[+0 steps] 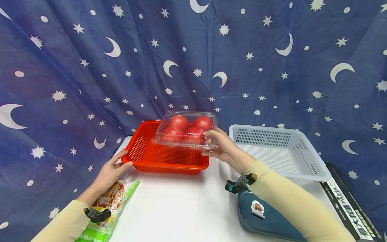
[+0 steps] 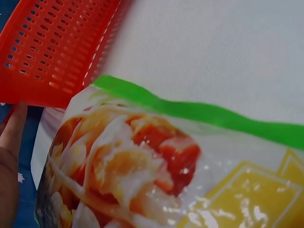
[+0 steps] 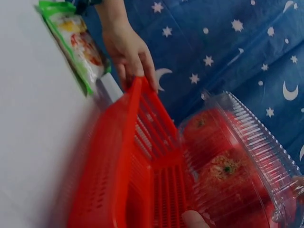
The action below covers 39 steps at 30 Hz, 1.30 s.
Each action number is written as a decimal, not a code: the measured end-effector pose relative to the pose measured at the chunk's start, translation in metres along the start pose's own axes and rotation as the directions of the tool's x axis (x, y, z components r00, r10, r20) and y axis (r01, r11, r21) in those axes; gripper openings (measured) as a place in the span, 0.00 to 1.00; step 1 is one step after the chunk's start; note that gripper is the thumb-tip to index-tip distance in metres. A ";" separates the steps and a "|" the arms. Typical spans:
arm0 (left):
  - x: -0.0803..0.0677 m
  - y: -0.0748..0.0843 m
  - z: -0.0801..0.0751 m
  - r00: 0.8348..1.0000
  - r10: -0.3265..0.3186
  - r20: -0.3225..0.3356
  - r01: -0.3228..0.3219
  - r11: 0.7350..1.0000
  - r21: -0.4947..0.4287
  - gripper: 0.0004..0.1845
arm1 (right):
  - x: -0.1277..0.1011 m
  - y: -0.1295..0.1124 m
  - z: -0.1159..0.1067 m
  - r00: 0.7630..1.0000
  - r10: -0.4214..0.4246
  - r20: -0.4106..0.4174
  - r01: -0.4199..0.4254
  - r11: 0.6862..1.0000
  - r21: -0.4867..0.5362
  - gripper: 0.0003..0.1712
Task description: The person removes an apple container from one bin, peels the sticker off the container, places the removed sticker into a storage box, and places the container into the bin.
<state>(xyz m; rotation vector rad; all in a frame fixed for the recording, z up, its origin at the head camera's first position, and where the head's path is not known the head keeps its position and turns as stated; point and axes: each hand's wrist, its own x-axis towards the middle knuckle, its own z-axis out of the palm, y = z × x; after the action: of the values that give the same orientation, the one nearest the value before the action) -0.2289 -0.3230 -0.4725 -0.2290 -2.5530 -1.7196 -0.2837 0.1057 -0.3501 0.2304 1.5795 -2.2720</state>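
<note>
Holding one clamshell (image 1: 185, 129), four tomatoes (image 1: 179, 121).

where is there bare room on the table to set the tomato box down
The red basket is bare inside, as is the white basket. A wide bare strip of white table lies between the noodle packet and the dark blue tray. The near corners are crowded.
</note>
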 end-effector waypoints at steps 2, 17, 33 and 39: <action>0.000 0.001 -0.001 1.000 0.005 0.000 -0.005 1.000 0.011 0.38 | 0.005 -0.001 0.002 1.000 0.000 -0.004 0.000 1.000 0.000 0.48; 0.001 0.000 -0.002 1.000 0.000 -0.003 0.000 0.999 0.032 0.38 | 0.035 0.001 0.025 1.000 0.012 -0.008 -0.013 0.999 -0.047 0.38; 0.000 0.002 -0.003 1.000 -0.005 -0.001 0.006 0.999 0.045 0.38 | 0.056 0.020 0.044 1.000 0.011 0.000 -0.011 0.995 -0.095 0.43; 0.001 0.001 -0.004 1.000 -0.009 -0.003 0.009 0.998 0.055 0.38 | 0.062 0.029 0.045 1.000 0.004 0.006 -0.003 0.993 -0.121 0.39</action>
<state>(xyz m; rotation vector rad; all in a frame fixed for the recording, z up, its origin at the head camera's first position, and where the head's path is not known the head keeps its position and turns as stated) -0.2299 -0.3266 -0.4703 -0.2125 -2.5989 -1.6486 -0.3265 0.0421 -0.3794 0.1940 1.7059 -2.1625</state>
